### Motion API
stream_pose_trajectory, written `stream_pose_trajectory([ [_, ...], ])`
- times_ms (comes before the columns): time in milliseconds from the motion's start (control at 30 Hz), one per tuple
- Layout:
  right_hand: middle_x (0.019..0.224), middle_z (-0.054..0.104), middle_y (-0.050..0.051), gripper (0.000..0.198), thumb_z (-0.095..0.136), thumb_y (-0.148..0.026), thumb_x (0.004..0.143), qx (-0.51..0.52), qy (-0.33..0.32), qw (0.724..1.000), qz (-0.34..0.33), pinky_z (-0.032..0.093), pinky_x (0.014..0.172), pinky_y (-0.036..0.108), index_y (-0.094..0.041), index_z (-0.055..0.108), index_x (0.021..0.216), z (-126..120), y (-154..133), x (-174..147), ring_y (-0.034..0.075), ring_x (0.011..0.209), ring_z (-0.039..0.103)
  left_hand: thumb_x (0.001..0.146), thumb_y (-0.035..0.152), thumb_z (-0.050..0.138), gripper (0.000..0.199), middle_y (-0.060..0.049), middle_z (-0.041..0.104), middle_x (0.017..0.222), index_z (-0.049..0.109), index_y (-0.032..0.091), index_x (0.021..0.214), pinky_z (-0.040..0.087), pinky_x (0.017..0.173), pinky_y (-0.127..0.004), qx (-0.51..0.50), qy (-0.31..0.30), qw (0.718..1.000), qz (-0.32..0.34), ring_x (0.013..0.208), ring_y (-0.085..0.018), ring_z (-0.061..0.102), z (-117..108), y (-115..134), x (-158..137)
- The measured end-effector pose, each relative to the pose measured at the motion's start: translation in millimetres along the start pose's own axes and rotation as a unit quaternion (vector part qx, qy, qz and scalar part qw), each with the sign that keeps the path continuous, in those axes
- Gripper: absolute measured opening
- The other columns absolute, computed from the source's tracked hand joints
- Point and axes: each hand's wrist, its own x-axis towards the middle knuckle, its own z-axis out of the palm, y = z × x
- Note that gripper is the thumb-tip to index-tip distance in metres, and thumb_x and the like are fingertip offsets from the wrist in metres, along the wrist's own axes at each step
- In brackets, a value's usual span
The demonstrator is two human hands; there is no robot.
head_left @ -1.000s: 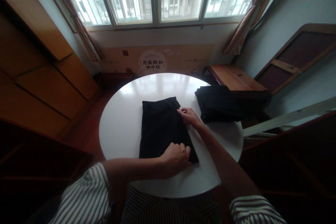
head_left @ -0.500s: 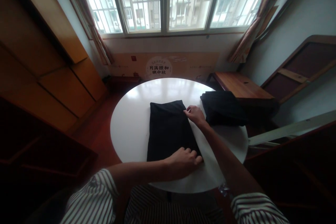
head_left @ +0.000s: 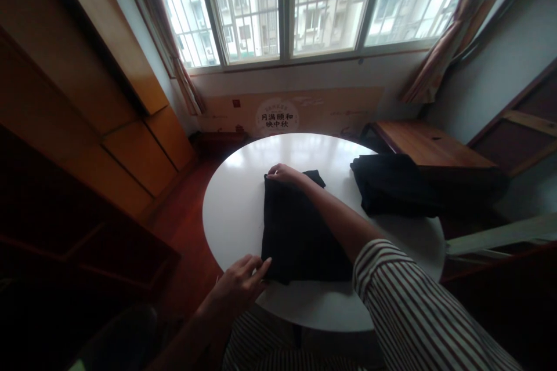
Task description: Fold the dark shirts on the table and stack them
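A folded black garment (head_left: 300, 232) lies flat on the white round table (head_left: 230, 208). At its far left corner, my right hand (head_left: 282, 173) pinches the edge, and the forearm crosses over the cloth's right side. My left hand (head_left: 243, 281) is at the near left corner, fingers curled, with the fingertips closed on the cloth's edge; its thumb is partly hidden. To the right on the same table sits a second folded black pile of cloth (head_left: 391, 182), apart from both hands.
A low wooden table (head_left: 435, 142) stands beyond the round table at right. Orange-brown cabinets (head_left: 139, 151) line the left wall. A barred window (head_left: 322, 6) and a printed banner (head_left: 313, 110) are ahead. A pale rail (head_left: 500, 237) runs at right.
My right hand has moved from the garment's far right corner to its far left one. My left hand has gone from the near right corner to the near left. The view has shifted slightly.
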Motion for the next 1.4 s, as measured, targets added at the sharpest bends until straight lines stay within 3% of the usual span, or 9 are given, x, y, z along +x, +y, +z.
stream_pose_trajectory([
  [233,0.097,0.076,0.009,0.019,0.075,-0.022,0.082,-0.025,-0.021,0.999,0.011,0.051,0.072,0.021,-0.015,0.078,0.100,13,3,18,0.016,0.078,0.069,0.101,0.008,0.036,0.041,-0.008,0.061,0.093,0.038,0.010,0.142,0.059,0.068,-0.028,0.022,-0.003,0.998,0.058,0.080,-0.016,0.061,16,-5,-6],
  [367,0.096,0.076,0.010,0.015,0.069,-0.015,0.085,-0.051,-0.013,0.999,0.014,0.052,0.075,0.021,-0.014,0.079,0.096,19,4,25,0.018,0.084,0.070,0.096,0.000,0.037,0.046,-0.010,0.062,0.092,0.038,0.004,0.142,0.058,0.070,-0.031,0.076,-0.045,0.991,0.100,0.084,-0.019,0.062,22,-5,-10],
  [500,0.107,0.075,0.011,0.019,0.063,-0.012,0.087,-0.074,0.021,0.997,0.014,0.050,0.084,0.022,-0.015,0.079,0.097,30,3,30,0.020,0.097,0.069,0.093,-0.002,0.037,0.047,-0.011,0.063,0.093,0.041,0.003,0.140,0.057,0.069,-0.031,0.094,-0.064,0.984,0.134,0.083,-0.019,0.061,22,-3,-12],
  [600,0.106,0.075,0.012,0.018,0.063,-0.014,0.087,-0.084,0.040,0.996,0.016,0.050,0.085,0.023,-0.015,0.079,0.095,33,1,27,0.020,0.098,0.069,0.097,0.007,0.043,0.034,-0.008,0.062,0.089,0.051,0.006,0.130,0.055,0.068,-0.031,0.078,-0.046,0.989,0.114,0.078,-0.018,0.060,12,0,-6],
  [767,0.104,0.075,0.010,0.021,0.062,-0.025,0.091,-0.092,0.076,0.993,0.025,0.049,0.081,0.022,-0.016,0.077,0.101,5,11,9,0.018,0.093,0.068,0.099,0.044,0.050,0.037,-0.007,0.061,0.090,0.061,0.013,0.115,0.051,0.071,-0.035,0.028,-0.018,0.999,0.043,0.081,-0.020,0.058,-8,18,34],
  [933,0.096,0.076,0.014,0.016,0.068,-0.021,0.086,-0.117,0.083,0.984,0.105,0.050,0.080,0.024,-0.011,0.078,0.093,-45,52,-22,0.021,0.091,0.070,0.100,0.044,0.046,0.052,-0.013,0.062,0.103,0.051,0.003,0.133,0.048,0.070,-0.035,0.078,-0.090,0.989,0.086,0.090,-0.023,0.057,8,54,97],
  [1033,0.089,0.076,0.014,0.018,0.081,-0.025,0.074,-0.123,0.066,0.979,0.147,0.051,0.077,0.026,-0.011,0.079,0.085,-62,78,-43,0.024,0.086,0.070,0.100,0.030,0.045,0.042,-0.015,0.059,0.105,0.053,0.001,0.129,0.046,0.066,-0.033,0.121,-0.123,0.977,0.129,0.089,-0.022,0.056,26,72,124],
  [1200,0.092,0.076,0.012,0.022,0.081,-0.024,0.074,-0.089,0.078,0.983,0.139,0.052,0.072,0.024,-0.011,0.080,0.091,-64,99,-69,0.021,0.083,0.069,0.095,0.012,0.043,0.022,-0.012,0.055,0.092,0.063,0.005,0.102,0.042,0.054,-0.029,0.132,-0.170,0.965,0.152,0.079,-0.021,0.056,44,83,141],
  [1400,0.092,0.077,0.010,0.019,0.066,-0.014,0.084,-0.019,0.129,0.986,0.101,0.051,0.071,0.021,-0.010,0.079,0.098,-57,101,-74,0.017,0.080,0.068,0.094,0.011,0.045,0.018,-0.010,0.054,0.086,0.061,0.005,0.098,0.044,0.049,-0.029,0.109,-0.187,0.961,0.173,0.073,-0.020,0.056,46,83,139],
])
